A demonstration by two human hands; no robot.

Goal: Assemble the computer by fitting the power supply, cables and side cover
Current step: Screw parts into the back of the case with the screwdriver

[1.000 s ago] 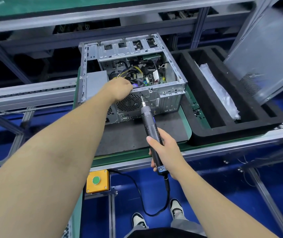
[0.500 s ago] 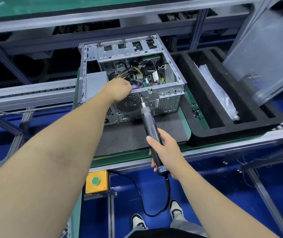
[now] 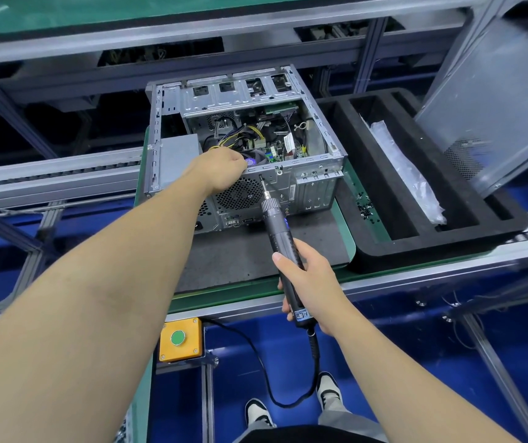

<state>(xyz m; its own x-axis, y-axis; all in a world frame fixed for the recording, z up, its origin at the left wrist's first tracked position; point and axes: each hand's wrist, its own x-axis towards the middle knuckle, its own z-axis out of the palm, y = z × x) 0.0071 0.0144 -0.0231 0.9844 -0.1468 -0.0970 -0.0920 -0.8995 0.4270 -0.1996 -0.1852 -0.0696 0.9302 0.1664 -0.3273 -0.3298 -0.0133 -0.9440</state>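
Observation:
An open grey computer case lies on its side on a dark mat, rear panel toward me. Inside it, the grey power supply sits at the left, with yellow and black cables over the motherboard. My left hand grips the case's near top edge by the rear fan grille. A black corded electric screwdriver is held in my right hand, its bit tip touching the rear panel just under the rim. The grey side cover leans tilted at the far right.
A black foam tray with long slots stands right of the case, with a clear plastic bag in one slot. Small screws lie on the green pallet edge. A yellow box with a green button hangs below the conveyor rail.

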